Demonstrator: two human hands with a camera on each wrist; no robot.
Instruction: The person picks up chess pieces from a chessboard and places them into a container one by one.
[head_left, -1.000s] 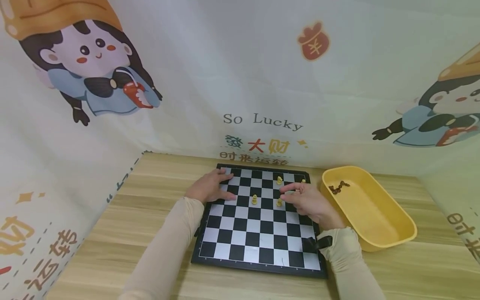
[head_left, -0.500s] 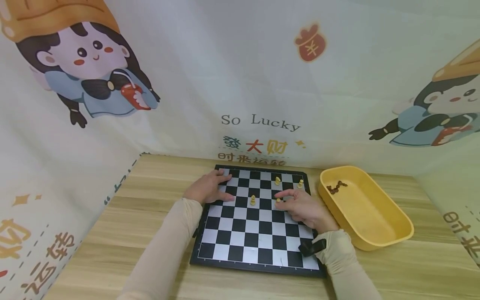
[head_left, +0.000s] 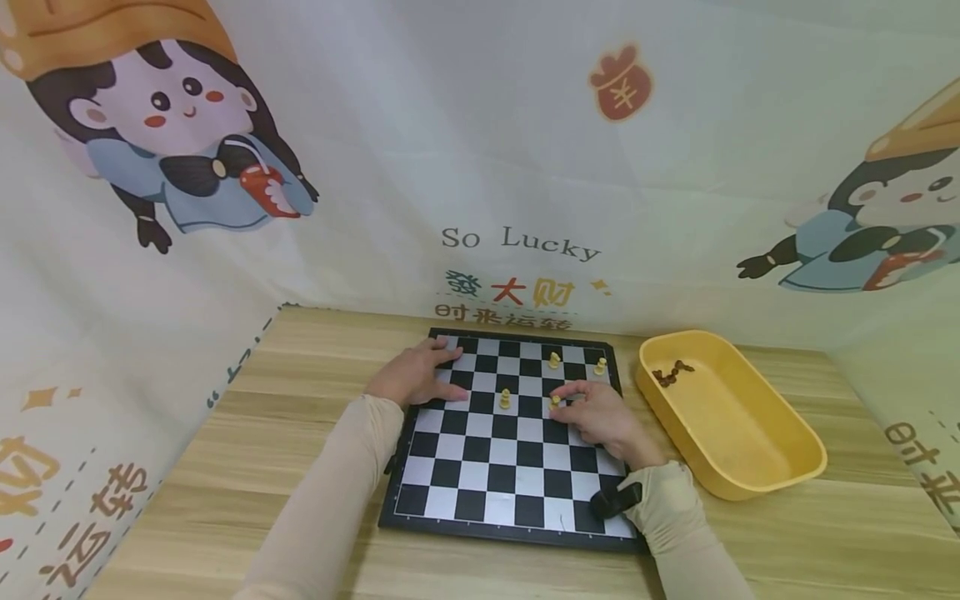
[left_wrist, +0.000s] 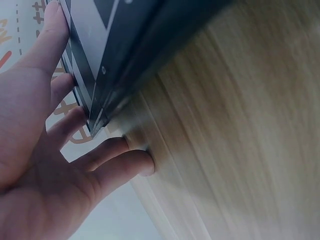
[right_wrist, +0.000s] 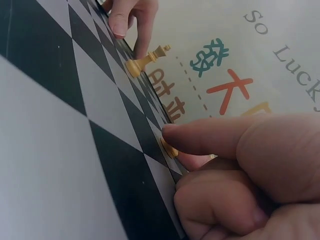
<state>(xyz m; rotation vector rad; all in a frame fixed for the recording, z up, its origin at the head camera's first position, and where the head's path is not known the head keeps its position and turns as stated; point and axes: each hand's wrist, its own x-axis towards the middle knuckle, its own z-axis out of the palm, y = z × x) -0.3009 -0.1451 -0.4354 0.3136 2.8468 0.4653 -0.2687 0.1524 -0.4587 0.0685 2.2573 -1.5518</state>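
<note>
My right hand (head_left: 603, 417) pinches a small yellow chess piece (head_left: 555, 402) between thumb and index finger on the right half of the chessboard (head_left: 517, 537). In the right wrist view only the base of this piece (right_wrist: 170, 148) shows beside the thumb; its top is hidden. A yellow king (right_wrist: 145, 61) stands on the board to the left of it. My left hand (head_left: 416, 375) lies spread at the board's far left edge. In the left wrist view, two fingers of the left hand (left_wrist: 50, 170) reach down to the wooden table beside the board's corner.
Two more yellow chess pieces stand near the board's far right: a knight (head_left: 554, 360) and a small piece (head_left: 601, 367). Right of the board is a yellow tub (head_left: 750, 487) with several brown pieces (head_left: 672, 374) inside. A printed cloth (head_left: 517, 167) hangs behind the wooden table (head_left: 300, 358).
My right thumb and index finger have come down and closed around the small yellow chess piece, the hand shifting slightly left. The left hand stays at the board's edge.
</note>
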